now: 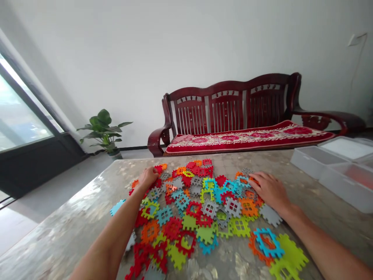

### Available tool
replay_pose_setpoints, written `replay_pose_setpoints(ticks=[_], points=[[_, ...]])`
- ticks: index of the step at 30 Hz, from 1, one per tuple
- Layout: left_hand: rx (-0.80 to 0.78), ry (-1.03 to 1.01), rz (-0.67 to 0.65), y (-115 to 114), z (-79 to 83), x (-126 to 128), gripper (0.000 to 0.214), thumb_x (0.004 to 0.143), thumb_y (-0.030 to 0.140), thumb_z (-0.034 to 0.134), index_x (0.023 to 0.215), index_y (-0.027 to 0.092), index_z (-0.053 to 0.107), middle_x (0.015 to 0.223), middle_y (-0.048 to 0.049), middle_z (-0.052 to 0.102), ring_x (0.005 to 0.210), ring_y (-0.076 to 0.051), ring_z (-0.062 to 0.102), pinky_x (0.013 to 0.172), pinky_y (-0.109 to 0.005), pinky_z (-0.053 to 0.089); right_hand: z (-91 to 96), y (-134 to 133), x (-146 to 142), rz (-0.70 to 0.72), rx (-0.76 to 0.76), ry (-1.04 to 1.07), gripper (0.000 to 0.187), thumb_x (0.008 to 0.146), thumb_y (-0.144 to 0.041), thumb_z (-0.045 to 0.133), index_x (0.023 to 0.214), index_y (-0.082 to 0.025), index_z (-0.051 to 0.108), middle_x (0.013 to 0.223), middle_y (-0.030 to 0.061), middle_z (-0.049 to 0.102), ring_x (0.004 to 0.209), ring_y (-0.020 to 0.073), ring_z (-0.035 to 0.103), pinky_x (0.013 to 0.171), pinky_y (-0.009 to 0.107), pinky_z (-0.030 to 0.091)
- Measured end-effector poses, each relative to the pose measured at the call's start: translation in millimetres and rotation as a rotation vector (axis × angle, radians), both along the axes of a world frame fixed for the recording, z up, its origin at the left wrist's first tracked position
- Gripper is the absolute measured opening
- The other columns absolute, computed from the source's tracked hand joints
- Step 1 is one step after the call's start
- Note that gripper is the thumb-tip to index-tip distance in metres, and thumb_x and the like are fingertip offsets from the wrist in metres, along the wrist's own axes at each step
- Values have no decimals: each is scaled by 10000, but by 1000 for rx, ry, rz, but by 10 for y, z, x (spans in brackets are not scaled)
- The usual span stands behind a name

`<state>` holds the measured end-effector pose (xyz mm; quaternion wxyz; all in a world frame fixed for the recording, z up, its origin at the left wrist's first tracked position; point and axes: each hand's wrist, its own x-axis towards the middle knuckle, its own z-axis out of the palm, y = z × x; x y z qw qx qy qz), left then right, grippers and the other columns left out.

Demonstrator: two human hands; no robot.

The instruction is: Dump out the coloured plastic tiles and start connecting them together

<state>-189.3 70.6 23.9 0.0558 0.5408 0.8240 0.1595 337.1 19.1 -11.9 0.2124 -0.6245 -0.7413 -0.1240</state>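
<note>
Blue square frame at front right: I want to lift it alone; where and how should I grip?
Probably pinch the blue square frame by its far-right corner, from above: that corner looks clear of other pieces, while its left side overlaps the orange piece.

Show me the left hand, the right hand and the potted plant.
Left hand (148, 177): head view, back of the hand.
Right hand (269, 189): head view, back of the hand.
Potted plant (104, 130): head view, on its leaves.

Beyond the fingers (260, 177), we see a dark red wooden bench (225, 109) and a white wall (140, 58); leftward, daylight fills a dark-framed window (21, 107) above grey floor (87, 175).
</note>
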Motion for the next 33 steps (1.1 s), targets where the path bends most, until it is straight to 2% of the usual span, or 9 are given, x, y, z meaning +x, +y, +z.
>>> replay_pose_setpoints(ticks=[4, 8, 13, 17, 21, 23, 26, 29, 33], points=[[80, -19, -13, -74, 2, 63, 32, 707, 223, 607, 716, 201, 628, 773, -60, 718, 828, -258, 674, 682, -306, 465, -45, 51, 31, 75, 61, 90, 351, 910, -374, 445, 1039, -226, 736, 1032, 102, 697, 937, 257, 646, 872, 409, 515], [176, -50, -80, -132, 35, 164, 33, 693, 198, 596, 723, 204, 608, 763, -39, 705, 818, -236, 666, 669, -287, 458, -109, 73, 43, 105, 117, 228, 324, 863, -371, 474, 999, -227, 731, 1042, 93, 661, 914, 237, 653, 843, 383, 541], [183, -178, -342, -217, 67, 445, 76, 666, 201, 608, 730, 193, 647, 710, 1, 691, 712, -177, 652, 664, -258, 491, -86, 80, 22, 149, 122, 372, 330, 837, -400, 510, 1032, -237, 721, 1094, 84, 660, 955, 237, 666, 870, 380, 548], [148, -268, -511, -206, 99, 598, 132, 640, 210, 646, 754, 180, 707, 791, -16, 738, 753, -177, 673, 717, -262, 527, 95, 45, -97, 226, 99, 502, 355, 823, -474, 556, 997, -221, 735, 1101, 111, 689, 1018, 273, 663, 952, 429, 528], [184, -237, -411, 5, 185, 504, 251, 708, 236, 600, 915, 171, 725, 953, -49, 757, 888, -212, 688, 787, -292, 531, 331, -85, -218, 454, -131, 597, 422, 884, -523, 517, 1124, -234, 709, 1214, 95, 693, 1110, 272, 654, 990, 414, 515], [192, -178, -310, 158, 211, 398, 315, 733, 281, 603, 1007, 174, 715, 1043, -72, 747, 996, -246, 675, 849, -318, 518, 377, -118, -195, 473, -185, 606, 440, 933, -526, 443, 1179, -254, 686, 1236, 77, 694, 1137, 270, 646, 1001, 414, 508], [150, -93, -170, 373, 172, 251, 431, 751, 377, 628, 1125, 171, 686, 1199, -137, 697, 1164, -317, 613, 957, -393, 472, 294, -56, -35, 328, -78, 613, 479, 961, -531, 349, 1126, -249, 699, 1189, 83, 713, 1135, 274, 643, 1029, 435, 484], [64, -44, -49, 527, 52, 175, 556, 749, 486, 635, 1197, 157, 657, 1255, -223, 649, 1208, -420, 574, 964, -523, 442, 105, 87, 181, 169, 38, 569, 512, 967, -524, 305, 1117, -230, 696, 1170, 103, 713, 1131, 270, 639, 1042, 456, 470], [-9, 4, -5, 627, -86, 180, 548, 678, 503, 695, 1129, 190, 687, 1232, -233, 655, 1190, -477, 567, 947, -560, 429, -104, 227, 329, 73, 60, 403, 504, 973, -498, 309, 1229, -240, 658, 1276, 102, 670, 1210, 272, 597, 1068, 488, 443]])
